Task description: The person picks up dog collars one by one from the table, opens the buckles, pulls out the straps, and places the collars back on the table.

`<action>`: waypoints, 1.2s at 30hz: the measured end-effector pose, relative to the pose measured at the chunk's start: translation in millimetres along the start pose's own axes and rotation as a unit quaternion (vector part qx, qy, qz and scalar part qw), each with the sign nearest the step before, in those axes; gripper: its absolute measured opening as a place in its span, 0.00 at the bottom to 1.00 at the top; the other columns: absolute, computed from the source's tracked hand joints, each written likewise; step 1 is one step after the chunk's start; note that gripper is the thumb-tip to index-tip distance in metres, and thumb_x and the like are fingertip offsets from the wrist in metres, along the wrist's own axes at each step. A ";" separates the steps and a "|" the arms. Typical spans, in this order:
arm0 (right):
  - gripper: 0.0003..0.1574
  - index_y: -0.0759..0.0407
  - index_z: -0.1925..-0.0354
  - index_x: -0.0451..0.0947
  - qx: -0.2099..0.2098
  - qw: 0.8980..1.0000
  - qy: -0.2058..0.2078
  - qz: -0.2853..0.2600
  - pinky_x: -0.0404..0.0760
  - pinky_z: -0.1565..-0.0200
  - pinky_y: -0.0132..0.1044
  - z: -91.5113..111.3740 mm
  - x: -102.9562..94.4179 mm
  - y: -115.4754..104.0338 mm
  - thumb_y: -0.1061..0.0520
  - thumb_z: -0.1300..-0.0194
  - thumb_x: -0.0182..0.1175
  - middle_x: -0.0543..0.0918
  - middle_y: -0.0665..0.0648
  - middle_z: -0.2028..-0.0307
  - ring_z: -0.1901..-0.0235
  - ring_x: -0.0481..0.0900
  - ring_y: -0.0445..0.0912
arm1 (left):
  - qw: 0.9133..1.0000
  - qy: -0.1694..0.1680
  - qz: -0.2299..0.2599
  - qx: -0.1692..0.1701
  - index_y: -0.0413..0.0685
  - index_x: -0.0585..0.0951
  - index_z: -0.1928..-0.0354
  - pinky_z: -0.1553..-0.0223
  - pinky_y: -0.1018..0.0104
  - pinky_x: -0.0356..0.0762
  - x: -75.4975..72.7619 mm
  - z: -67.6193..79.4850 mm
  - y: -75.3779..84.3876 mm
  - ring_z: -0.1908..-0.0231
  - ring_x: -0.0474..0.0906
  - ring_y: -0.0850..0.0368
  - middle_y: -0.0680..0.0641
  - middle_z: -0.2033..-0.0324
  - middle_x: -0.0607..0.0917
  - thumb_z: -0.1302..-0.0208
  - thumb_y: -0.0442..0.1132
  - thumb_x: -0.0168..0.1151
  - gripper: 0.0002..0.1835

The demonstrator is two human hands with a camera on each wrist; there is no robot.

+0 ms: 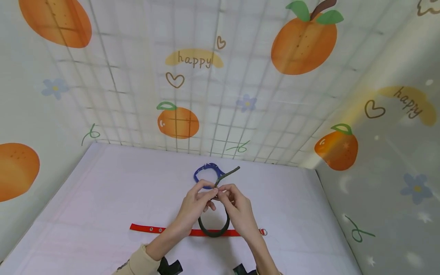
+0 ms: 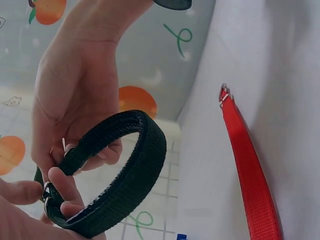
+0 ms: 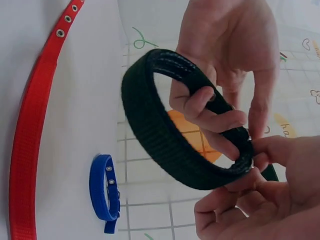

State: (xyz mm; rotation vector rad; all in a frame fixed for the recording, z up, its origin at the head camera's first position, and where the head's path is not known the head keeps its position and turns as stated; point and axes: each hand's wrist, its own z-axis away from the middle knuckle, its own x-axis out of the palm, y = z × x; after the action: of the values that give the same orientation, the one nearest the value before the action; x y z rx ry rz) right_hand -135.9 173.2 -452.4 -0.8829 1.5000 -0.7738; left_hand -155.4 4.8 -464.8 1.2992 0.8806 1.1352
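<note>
Above the table, both hands pinch a dark green collar (image 1: 214,234) bent into a loop that hangs below the fingers. Its free end sticks up past the fingertips, away from the person. My left hand (image 1: 196,206) grips the strap beside the metal buckle (image 2: 47,192), some of its fingers reaching inside the loop (image 3: 165,155). From the other side my right hand (image 1: 239,210) pinches the strap at the buckle, thumb and fingertips close to the left ones. Fingers partly hide the buckle.
A red collar (image 1: 199,232) with eyelets and a metal ring lies stretched out on the white table (image 1: 103,191) beneath the hands. Farther back sits a blue collar (image 3: 95,190), fastened in a loop. Curtains printed with oranges (image 1: 178,123) surround the table; a grid stands behind.
</note>
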 end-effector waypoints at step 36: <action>0.05 0.55 0.55 0.82 0.041 0.999 -0.004 0.031 0.57 0.74 0.30 1.7 -6.4 -6.4 0.56 0.24 0.60 0.66 0.50 0.77 0.78 0.61 0.40 | 0.998 -0.052 0.023 -0.026 0.47 0.75 0.36 0.60 0.63 0.69 4.5 2.8 2.1 0.69 0.80 0.59 0.51 0.70 0.89 0.17 0.52 0.55 0.20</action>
State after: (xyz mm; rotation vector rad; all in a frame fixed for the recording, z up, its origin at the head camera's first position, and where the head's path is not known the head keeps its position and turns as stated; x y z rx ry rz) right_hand -133.3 175.6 -444.0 -0.7726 1.4720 -0.7806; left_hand -151.8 8.2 -461.9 1.3294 0.7427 1.1085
